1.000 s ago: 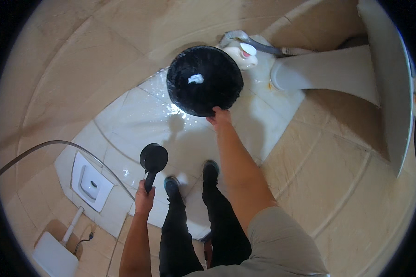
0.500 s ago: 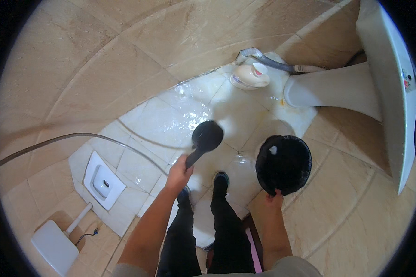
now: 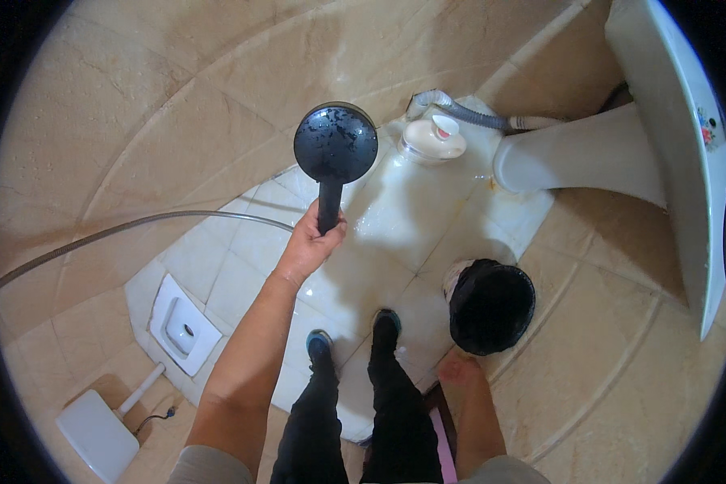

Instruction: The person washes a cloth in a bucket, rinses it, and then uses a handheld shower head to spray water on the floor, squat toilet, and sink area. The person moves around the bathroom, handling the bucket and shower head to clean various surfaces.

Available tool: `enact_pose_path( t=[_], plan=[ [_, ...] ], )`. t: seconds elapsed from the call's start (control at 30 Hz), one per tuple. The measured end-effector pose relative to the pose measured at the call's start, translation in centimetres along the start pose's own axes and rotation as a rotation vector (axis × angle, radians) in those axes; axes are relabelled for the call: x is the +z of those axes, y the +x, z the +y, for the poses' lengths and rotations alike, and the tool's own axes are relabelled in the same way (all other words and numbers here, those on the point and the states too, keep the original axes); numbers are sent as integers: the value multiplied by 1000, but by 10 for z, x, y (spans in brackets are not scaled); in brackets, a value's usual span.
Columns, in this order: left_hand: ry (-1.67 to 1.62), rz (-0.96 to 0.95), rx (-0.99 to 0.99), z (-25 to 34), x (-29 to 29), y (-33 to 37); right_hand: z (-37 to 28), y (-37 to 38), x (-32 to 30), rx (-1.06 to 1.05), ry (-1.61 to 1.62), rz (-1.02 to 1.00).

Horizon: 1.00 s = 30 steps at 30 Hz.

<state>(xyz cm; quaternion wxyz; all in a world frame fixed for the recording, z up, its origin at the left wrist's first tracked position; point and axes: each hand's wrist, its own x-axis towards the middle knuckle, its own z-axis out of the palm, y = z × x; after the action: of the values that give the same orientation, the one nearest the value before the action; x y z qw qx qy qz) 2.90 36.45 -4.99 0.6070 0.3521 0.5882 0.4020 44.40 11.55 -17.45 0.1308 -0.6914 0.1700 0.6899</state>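
A black shower head (image 3: 335, 143) with water drops on its round face is raised in front of me. My left hand (image 3: 312, 246) is wrapped round its handle, and a metal hose (image 3: 177, 216) runs off to the left. To my right stands a bin (image 3: 492, 306) lined with a black bag, its mouth facing up and its inside dark. My right hand (image 3: 461, 368) is just below the near edge of the bin, off the top of its rim. Its fingers are blurred, and whether they touch the bin's side I cannot tell.
A cream pump bottle (image 3: 431, 141) stands by the far wall, next to a grey drain hose (image 3: 476, 115). The washbasin pedestal (image 3: 581, 153) is at the right. A squat toilet (image 3: 184, 324) and a white cistern (image 3: 97, 436) are at the left. The floor tiles (image 3: 355, 282) look wet.
The shower head has come up and away from the floor in my left hand. The bin sits lower and more upright, and my right hand has come off its rim.
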Motion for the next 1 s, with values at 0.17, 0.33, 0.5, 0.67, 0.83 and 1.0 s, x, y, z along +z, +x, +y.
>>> enact_pose_path(
  t=[0.17,0.33,0.5,0.67,0.83,1.0],
  plan=[
    [-80,-38,-56,21,1,14,-61,-52,75,-284,-645,-164],
    [-213,-54,-92,5,-20,17,-115,-102,167,-870,-445,-161],
    [-204,-79,-73,29,-13,21,-51,-111,140,-707,-484,-220],
    [-144,-91,-66,43,-12,29,5,-150,125,-464,-559,58],
    [178,101,-98,-10,-41,-2,29,-166,93,-467,-514,13],
    [763,3,1,-28,-22,-64,46,-185,65,-455,-566,28]
  ],
)
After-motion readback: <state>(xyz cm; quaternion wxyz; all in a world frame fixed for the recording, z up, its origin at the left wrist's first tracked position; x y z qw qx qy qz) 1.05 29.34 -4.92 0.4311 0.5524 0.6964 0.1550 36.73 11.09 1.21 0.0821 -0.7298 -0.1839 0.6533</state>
